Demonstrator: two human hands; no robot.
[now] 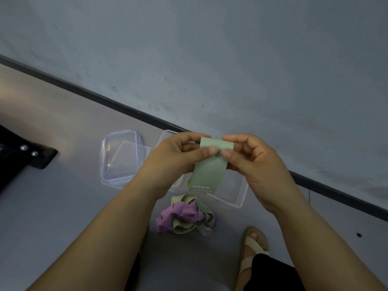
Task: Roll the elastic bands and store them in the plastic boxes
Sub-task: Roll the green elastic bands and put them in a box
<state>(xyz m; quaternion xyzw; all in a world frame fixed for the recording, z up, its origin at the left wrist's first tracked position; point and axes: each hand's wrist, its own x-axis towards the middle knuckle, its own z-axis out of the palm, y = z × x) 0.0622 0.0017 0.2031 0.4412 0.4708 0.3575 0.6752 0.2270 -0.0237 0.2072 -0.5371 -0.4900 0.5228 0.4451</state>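
A pale green elastic band hangs between my hands, its top end folded over into the start of a roll. My left hand pinches the roll's left side with thumb and fingers. My right hand pinches the right side. On the floor below lies a tangled heap of green and purple bands. A clear plastic box stands open behind the band, partly hidden by it and my right hand. Another clear box shows behind my left hand.
A clear lid with blue clips lies on another clear piece at the left. A dark object with metal studs sits far left. My sandalled foot rests at the lower right. The wall's dark skirting runs diagonally behind.
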